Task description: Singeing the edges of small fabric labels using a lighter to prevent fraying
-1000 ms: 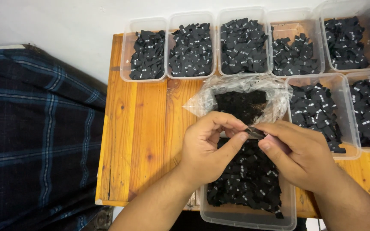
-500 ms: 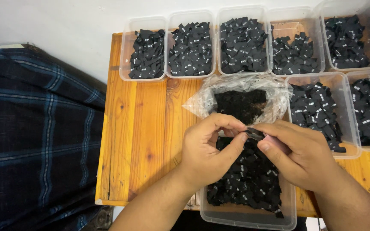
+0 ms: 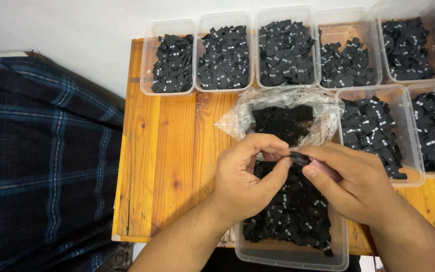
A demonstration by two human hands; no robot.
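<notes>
My left hand (image 3: 245, 174) and my right hand (image 3: 351, 179) meet over a clear plastic tub (image 3: 290, 254) full of small black fabric labels. Between the fingertips of both hands sits one small black label (image 3: 299, 158), pinched from the left by my thumb and forefinger and from the right by my fingers. Just behind the hands lies an open clear plastic bag (image 3: 283, 118) holding a dark heap of the same labels.
Several clear tubs of black labels line the far edge of the wooden table (image 3: 162, 166), and two more (image 3: 378, 131) stand at the right. A dark blue checked cloth (image 3: 41, 161) lies to the left of the table, below a white wall.
</notes>
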